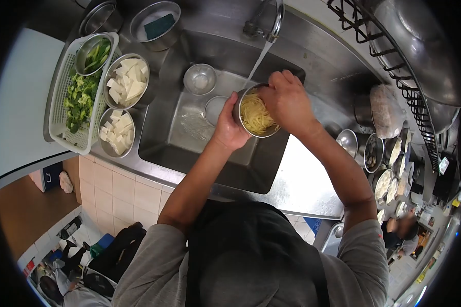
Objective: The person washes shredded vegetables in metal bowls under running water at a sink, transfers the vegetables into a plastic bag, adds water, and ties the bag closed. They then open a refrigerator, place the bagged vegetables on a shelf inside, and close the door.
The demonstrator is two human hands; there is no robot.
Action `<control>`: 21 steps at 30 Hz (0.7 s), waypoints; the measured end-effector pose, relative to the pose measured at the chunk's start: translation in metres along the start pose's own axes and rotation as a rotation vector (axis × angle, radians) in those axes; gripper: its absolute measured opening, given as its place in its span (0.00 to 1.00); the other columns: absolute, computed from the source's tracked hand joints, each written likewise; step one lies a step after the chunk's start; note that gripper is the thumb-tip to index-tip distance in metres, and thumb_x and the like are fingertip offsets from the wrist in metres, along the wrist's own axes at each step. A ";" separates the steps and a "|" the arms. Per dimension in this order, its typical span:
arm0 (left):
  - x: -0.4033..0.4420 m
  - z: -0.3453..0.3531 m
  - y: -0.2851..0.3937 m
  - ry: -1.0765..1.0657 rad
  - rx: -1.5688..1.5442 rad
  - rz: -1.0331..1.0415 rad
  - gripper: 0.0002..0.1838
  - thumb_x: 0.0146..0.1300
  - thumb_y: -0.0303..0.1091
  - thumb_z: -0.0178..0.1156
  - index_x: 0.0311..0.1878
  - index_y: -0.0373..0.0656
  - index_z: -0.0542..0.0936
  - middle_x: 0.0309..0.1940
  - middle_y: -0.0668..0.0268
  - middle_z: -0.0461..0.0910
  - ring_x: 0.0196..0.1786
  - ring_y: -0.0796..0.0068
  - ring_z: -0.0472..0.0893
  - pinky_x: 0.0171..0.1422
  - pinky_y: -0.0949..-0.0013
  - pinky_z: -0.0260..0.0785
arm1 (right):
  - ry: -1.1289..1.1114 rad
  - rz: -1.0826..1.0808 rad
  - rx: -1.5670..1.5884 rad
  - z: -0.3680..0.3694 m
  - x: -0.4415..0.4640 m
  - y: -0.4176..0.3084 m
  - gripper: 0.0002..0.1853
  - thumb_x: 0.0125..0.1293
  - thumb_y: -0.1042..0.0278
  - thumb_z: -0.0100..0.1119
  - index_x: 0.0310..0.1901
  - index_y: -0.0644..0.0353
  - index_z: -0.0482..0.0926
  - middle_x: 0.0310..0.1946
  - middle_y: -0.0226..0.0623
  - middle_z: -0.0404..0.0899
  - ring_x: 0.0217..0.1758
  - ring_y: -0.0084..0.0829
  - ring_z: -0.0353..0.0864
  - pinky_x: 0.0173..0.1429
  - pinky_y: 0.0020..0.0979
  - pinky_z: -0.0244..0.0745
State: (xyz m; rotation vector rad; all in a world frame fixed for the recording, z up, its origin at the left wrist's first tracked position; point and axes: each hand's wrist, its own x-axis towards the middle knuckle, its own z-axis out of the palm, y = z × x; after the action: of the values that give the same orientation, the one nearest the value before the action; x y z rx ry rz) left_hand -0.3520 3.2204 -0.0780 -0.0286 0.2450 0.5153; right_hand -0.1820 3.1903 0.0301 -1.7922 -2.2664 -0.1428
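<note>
Over the sink, my left hand grips the near-left side of a steel bowl, thumb along its rim. The bowl is tilted and holds thin yellow shreds, perhaps potato. My right hand is closed at the bowl's upper right, its fingers curled down toward the shreds. Its fingertips are hidden, so what they hold cannot be made out. Water runs from the tap in a stream that falls beside the bowl's upper rim.
Small metal bowls sit in the wet sink. On the left stand bowls of white tofu pieces and a white basket with broccoli. A wire rack overhangs the right, above several food containers. Another person is far right.
</note>
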 end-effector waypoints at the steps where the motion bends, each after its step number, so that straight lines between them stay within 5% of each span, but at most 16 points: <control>1: -0.002 0.001 -0.001 0.001 -0.007 0.008 0.37 0.79 0.65 0.47 0.74 0.44 0.73 0.70 0.59 0.78 0.72 0.57 0.77 0.77 0.47 0.69 | 0.015 -0.014 0.024 0.000 0.000 0.001 0.08 0.55 0.69 0.66 0.37 0.55 0.88 0.38 0.34 0.76 0.47 0.38 0.77 0.52 0.38 0.75; 10: -0.007 -0.006 0.000 -0.024 -0.058 0.065 0.39 0.77 0.68 0.47 0.73 0.45 0.73 0.69 0.57 0.78 0.70 0.55 0.79 0.73 0.45 0.73 | -0.083 0.335 0.562 -0.047 -0.004 -0.008 0.05 0.66 0.74 0.61 0.40 0.62 0.85 0.34 0.44 0.84 0.36 0.46 0.85 0.42 0.43 0.81; 21: -0.007 0.005 -0.006 -0.117 -0.140 0.050 0.38 0.78 0.67 0.47 0.73 0.43 0.73 0.69 0.57 0.79 0.71 0.57 0.78 0.75 0.49 0.71 | -0.153 0.583 0.849 -0.038 -0.012 0.002 0.07 0.69 0.69 0.65 0.43 0.63 0.86 0.30 0.41 0.86 0.33 0.27 0.84 0.40 0.31 0.78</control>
State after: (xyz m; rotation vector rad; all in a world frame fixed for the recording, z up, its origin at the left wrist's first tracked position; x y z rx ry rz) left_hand -0.3535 3.2121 -0.0720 -0.1280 0.0952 0.5810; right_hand -0.1728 3.1708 0.0633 -1.8536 -1.4033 0.9279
